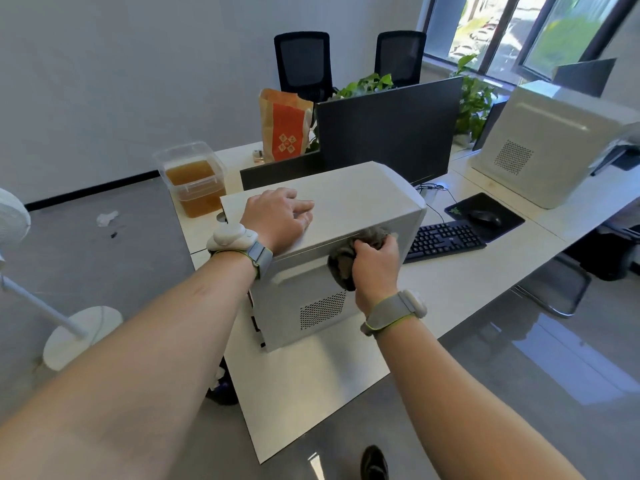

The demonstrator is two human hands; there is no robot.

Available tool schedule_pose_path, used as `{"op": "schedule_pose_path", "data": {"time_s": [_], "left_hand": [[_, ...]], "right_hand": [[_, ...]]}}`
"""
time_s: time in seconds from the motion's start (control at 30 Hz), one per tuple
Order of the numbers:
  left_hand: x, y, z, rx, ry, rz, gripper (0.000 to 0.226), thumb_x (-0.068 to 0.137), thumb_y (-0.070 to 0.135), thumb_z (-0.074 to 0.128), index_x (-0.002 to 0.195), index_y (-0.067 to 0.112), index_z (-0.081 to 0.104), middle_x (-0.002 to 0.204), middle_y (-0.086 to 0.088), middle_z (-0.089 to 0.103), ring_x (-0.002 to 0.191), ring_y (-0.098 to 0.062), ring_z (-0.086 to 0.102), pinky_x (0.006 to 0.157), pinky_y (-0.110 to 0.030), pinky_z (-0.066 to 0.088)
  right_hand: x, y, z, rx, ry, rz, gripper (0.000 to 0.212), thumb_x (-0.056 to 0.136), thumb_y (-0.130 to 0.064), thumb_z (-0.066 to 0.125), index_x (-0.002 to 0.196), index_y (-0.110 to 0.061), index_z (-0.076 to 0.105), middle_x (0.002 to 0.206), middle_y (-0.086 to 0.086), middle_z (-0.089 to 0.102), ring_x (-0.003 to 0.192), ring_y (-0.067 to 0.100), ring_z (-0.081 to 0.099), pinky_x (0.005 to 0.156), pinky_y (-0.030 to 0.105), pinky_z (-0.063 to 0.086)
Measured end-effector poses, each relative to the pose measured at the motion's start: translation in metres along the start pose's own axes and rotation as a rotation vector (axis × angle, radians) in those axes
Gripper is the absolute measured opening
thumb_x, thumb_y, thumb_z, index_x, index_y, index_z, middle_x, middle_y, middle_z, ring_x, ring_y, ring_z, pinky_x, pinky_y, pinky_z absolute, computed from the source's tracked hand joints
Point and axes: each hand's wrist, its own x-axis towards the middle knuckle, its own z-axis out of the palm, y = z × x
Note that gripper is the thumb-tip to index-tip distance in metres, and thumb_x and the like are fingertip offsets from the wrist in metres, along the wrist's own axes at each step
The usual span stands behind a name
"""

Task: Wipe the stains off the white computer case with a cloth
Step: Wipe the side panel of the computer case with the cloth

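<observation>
The right hand (375, 263) clutches a crumpled dark cloth (349, 259) and presses it against the upper part of the near side panel of the white computer case (349, 199), just above that panel's perforated vent. Up and to the left of it, the left hand (280, 220) rests palm down on the case's top, fingers loosely bent and gripping nothing. The case stands on the white tabletop (311, 386); beyond the right hand lie a black keyboard (445, 239) and a mouse (485, 218) on its pad, and behind the left hand sits a clear tub of amber liquid (195, 178).
</observation>
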Motion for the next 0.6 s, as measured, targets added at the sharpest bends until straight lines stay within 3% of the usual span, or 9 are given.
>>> {"op": "schedule_pose_path", "data": {"time_s": [0.13, 0.27, 0.37, 0.47, 0.53, 0.6], "left_hand": [[0.001, -0.001, 0.002, 0.018, -0.014, 0.0, 0.038, 0.103, 0.05, 0.045, 0.135, 0.044, 0.063, 0.15, 0.009, 0.051, 0.137, -0.019, 0.044, 0.113, -0.043, 0.03], [0.003, 0.003, -0.006, 0.006, -0.019, -0.015, 0.036, 0.1, 0.04, 0.047, 0.129, 0.045, 0.068, 0.144, 0.01, 0.056, 0.132, -0.019, 0.047, 0.11, -0.044, 0.037], [0.013, 0.021, -0.02, 0.002, -0.097, -0.115, 0.033, 0.093, 0.032, 0.051, 0.11, 0.037, 0.079, 0.123, 0.014, 0.066, 0.115, -0.019, 0.059, 0.099, -0.04, 0.048], [0.026, 0.049, -0.023, 0.106, -0.08, -0.212, 0.032, 0.089, 0.039, 0.049, 0.082, 0.021, 0.074, 0.088, 0.005, 0.069, 0.085, -0.02, 0.065, 0.072, -0.033, 0.051], [0.031, 0.074, -0.009, 0.254, -0.008, -0.271, 0.036, 0.09, 0.045, 0.044, 0.091, 0.017, 0.066, 0.09, -0.002, 0.062, 0.085, -0.023, 0.06, 0.076, -0.037, 0.048], [0.035, 0.098, 0.013, 0.276, 0.013, -0.36, 0.045, 0.092, 0.051, 0.041, 0.114, 0.016, 0.058, 0.113, -0.008, 0.056, 0.105, -0.029, 0.056, 0.089, -0.047, 0.045]], "right_hand": [[0.057, -0.004, -0.033, 0.048, 0.095, 0.001, 0.025, 0.081, -0.011, 0.056, 0.104, -0.02, 0.062, 0.1, 0.006, 0.067, 0.092, 0.028, 0.065, 0.082, 0.044, 0.058], [0.099, 0.028, -0.058, 0.129, 0.055, 0.194, 0.039, 0.087, -0.005, 0.049, 0.121, -0.024, 0.055, 0.109, 0.014, 0.064, 0.094, 0.033, 0.062, 0.084, 0.047, 0.056], [0.116, 0.065, -0.08, 0.078, -0.011, 0.385, 0.038, 0.095, 0.0, 0.044, 0.13, -0.015, 0.051, 0.109, 0.018, 0.062, 0.091, 0.034, 0.064, 0.072, 0.042, 0.057], [0.127, 0.085, -0.098, 0.008, -0.04, 0.508, 0.027, 0.098, -0.002, 0.046, 0.122, -0.009, 0.057, 0.107, 0.021, 0.063, 0.086, 0.036, 0.065, 0.063, 0.038, 0.053], [0.136, 0.08, -0.104, 0.049, -0.051, 0.517, 0.019, 0.092, -0.005, 0.05, 0.106, -0.013, 0.06, 0.101, 0.02, 0.062, 0.078, 0.034, 0.063, 0.065, 0.039, 0.052], [0.146, 0.054, -0.103, 0.123, -0.072, 0.404, 0.019, 0.082, -0.005, 0.049, 0.094, -0.016, 0.058, 0.095, 0.015, 0.058, 0.081, 0.031, 0.058, 0.074, 0.044, 0.05]]}}
